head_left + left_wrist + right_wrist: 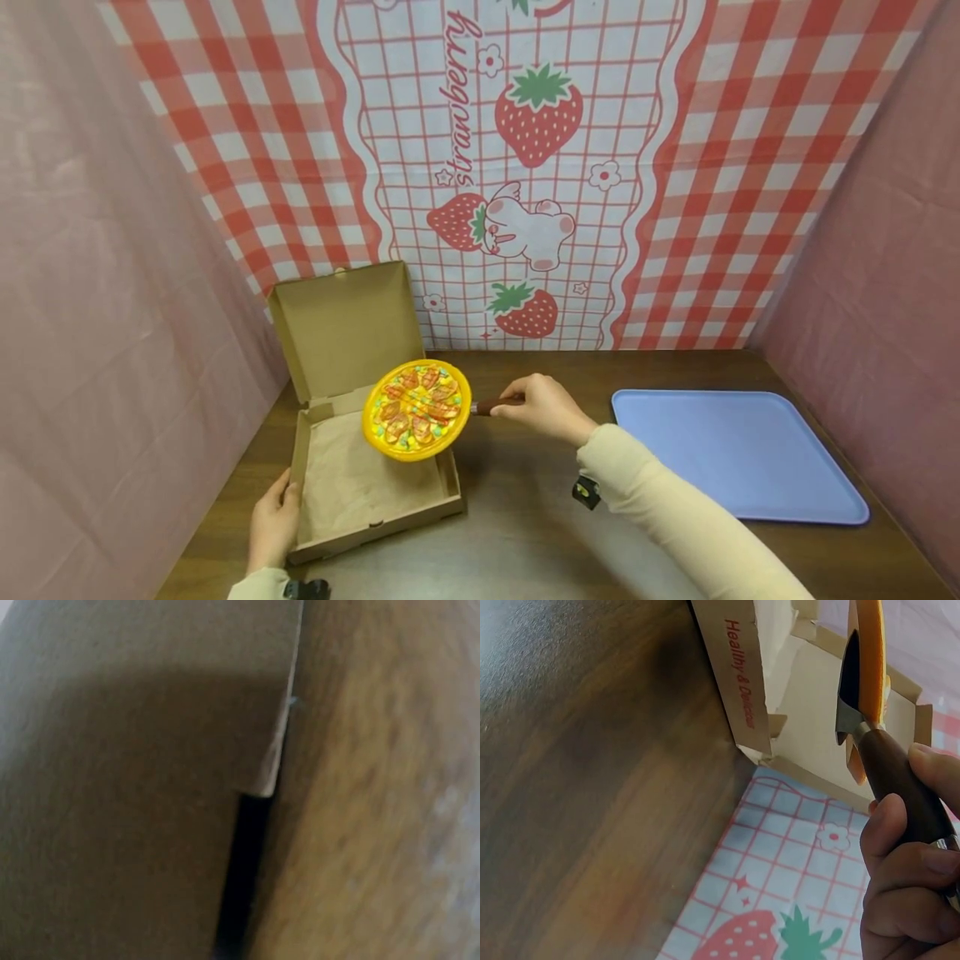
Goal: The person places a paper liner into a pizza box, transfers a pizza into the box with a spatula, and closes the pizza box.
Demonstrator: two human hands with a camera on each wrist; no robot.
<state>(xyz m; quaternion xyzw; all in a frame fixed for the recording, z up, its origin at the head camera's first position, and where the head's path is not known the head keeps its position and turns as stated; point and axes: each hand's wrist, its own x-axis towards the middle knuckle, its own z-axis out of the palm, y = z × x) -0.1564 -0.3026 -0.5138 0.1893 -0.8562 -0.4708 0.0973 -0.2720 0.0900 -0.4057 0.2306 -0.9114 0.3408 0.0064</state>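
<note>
My right hand grips the dark wooden handle of a pizza server, fingers curled round it. On the server's metal blade lies a whole toy-like pizza with a yellow rim and colourful toppings. Server and pizza are held above an open cardboard pizza box, toward its right side. The pizza tilts in the head view and shows edge-on in the right wrist view. My left hand touches the box's left wall with fairly straight fingers. Close up, the left wrist view shows only cardboard and wood.
The box lid stands raised at the back, near the strawberry-patterned cloth. A blue tray lies on the brown wooden table at the right. Pink cloth hangs along the sides.
</note>
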